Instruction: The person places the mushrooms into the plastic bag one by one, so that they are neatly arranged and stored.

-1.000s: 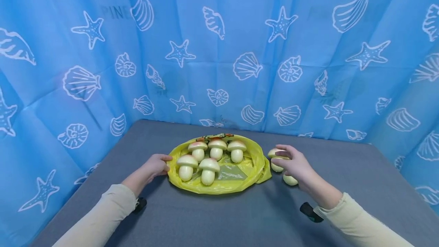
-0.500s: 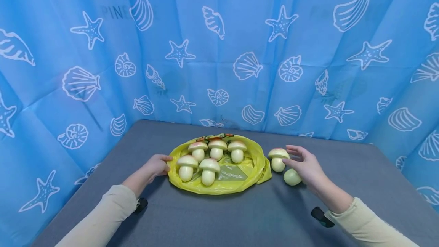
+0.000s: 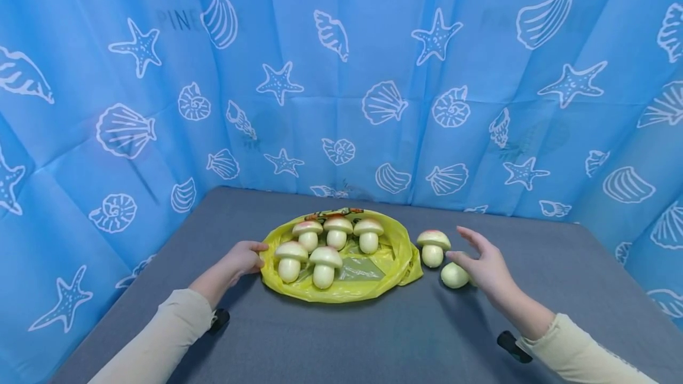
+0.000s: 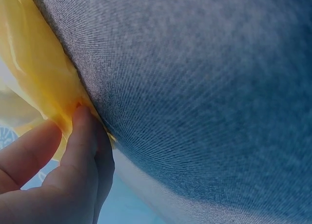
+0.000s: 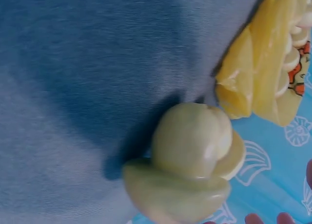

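My left hand (image 3: 242,258) pinches the left rim of a yellow plastic bag (image 3: 341,296) between thumb and fingers; the left wrist view shows the grip close up. Several pale toy mushrooms (image 3: 324,268) stand inside the bag. To the right of the bag, a toy mushroom with a pinkish cap (image 3: 433,250) stands upright. Another toy mushroom (image 3: 453,275) lies on its side nearer me, its cap end hidden behind my right hand (image 3: 488,268). That hand hovers over it, fingers and thumb spread, holding nothing. In the right wrist view the lying mushroom (image 5: 183,146) overlaps the upright one.
A grey cloth (image 3: 341,342) covers the table. A blue curtain (image 3: 341,76) with white shells and starfish hangs behind it and along both sides. Black straps (image 3: 512,346) show under the wrists.
My right hand has drawn back to the right and spread its fingers, uncovering the upright mushroom and more of the lying one. The left hand and bag have stayed put.
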The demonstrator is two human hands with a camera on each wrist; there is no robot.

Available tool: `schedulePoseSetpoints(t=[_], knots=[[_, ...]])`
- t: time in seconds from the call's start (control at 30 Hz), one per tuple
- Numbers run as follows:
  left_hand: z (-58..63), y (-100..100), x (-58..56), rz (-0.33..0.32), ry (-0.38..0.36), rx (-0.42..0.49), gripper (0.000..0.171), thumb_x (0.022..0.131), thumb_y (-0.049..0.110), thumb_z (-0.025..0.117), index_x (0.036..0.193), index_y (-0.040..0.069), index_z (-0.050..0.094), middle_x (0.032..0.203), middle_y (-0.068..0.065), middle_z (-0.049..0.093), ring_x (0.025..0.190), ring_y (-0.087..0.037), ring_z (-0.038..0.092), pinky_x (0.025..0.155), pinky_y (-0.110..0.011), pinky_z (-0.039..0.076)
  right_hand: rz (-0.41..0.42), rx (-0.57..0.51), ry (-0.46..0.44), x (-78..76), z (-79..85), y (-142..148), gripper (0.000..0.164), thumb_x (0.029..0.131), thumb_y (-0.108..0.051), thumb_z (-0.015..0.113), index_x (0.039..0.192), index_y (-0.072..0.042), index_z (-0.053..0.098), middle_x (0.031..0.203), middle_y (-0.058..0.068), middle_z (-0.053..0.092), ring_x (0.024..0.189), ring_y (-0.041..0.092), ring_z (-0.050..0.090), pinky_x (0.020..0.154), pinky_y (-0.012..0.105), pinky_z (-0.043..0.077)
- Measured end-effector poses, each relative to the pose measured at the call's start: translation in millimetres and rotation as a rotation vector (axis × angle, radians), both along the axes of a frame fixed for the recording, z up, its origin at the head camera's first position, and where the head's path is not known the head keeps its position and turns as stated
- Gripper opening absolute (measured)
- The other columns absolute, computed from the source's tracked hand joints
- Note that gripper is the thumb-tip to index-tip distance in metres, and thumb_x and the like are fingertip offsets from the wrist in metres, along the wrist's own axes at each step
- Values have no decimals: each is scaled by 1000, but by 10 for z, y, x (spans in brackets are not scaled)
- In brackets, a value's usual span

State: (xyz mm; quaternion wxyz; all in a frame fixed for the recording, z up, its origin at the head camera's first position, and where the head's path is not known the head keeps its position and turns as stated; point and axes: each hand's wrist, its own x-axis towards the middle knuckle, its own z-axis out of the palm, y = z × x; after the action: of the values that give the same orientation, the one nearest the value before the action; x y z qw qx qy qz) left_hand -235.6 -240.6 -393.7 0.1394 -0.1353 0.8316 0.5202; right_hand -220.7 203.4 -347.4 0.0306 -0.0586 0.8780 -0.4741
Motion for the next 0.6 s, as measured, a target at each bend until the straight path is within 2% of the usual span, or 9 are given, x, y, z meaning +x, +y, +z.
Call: schedulePoseSetpoints(t=[0.3, 0.47, 0.53, 0.6], knots=[[-14, -2, 12, -1, 2, -7, 48, 92, -16, 46, 139, -14, 40, 144, -35, 34, 129, -44, 40, 93, -42, 50, -3, 50, 1, -19, -88, 64, 78, 95, -24, 64, 154, -1, 18, 156, 29, 13, 141, 50, 8, 108, 65, 19], [-19, -18, 13, -11, 9, 0, 48, 92, -16, 47, 139, -14, 40, 143, -36, 33, 129, -45, 40, 91, -41, 51, 5, 51, -12, -29, -135, 98, 79, 95, -19, 63, 154, 1, 15, 157, 30, 6, 141, 51, 4, 109, 65, 16], [-21, -23, 7, -11, 4, 3, 48, 92, -15, 48, 139, -14, 40, 144, -36, 33, 129, -45, 40, 92, -42, 50, 5, 52, -22, -39, -160, 118, 78, 95, -17, 63, 154, 2, 14, 156, 31, 3, 141, 51, 4, 110, 64, 16], [-22, -29, -1, -14, -3, 5, 49, 92, -15, 48, 140, -13, 40, 144, -36, 33, 130, -44, 40, 94, -43, 49, -1, 61, -35, -45, -188, 138, 77, 95, -17, 62, 153, 3, 15, 156, 32, 5, 139, 53, 8, 109, 63, 21]])
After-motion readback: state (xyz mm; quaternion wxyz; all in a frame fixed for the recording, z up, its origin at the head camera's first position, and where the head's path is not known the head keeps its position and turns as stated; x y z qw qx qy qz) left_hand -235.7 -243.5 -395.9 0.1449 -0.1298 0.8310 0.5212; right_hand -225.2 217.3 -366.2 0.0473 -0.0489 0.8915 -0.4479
